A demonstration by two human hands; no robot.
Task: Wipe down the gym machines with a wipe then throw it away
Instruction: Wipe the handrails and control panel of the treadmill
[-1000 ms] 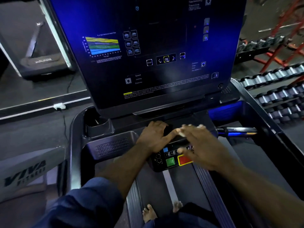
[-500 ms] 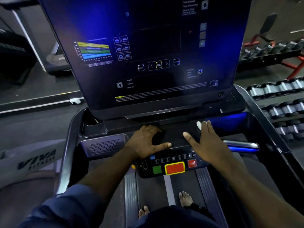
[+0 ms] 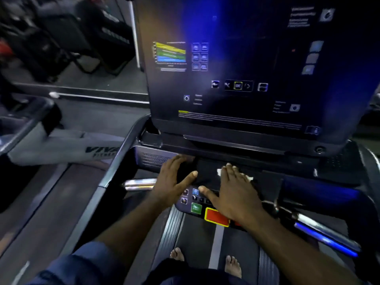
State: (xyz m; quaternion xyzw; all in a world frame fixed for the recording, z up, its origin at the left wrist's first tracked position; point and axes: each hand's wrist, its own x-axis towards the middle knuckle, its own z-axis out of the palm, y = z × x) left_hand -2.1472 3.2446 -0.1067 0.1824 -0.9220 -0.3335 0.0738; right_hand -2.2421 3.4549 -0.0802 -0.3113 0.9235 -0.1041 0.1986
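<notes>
I stand on a treadmill facing its large dark console screen. Below the screen lies the black console ledge and a button panel with green and red buttons. My right hand lies flat on the ledge with fingers straight, pressing a white wipe whose edges show beside the fingers. My left hand rests open on the ledge to the left, thumb out toward the right hand.
Chrome grip bars stick out at the left and right of the console. The treadmill belt runs under my bare feet. A neighbouring grey machine marked VIVA stands at the left.
My right hand has slid left along the ledge with the wipe under it. The view has swung left; the dumbbell rack at the right is out of view.
</notes>
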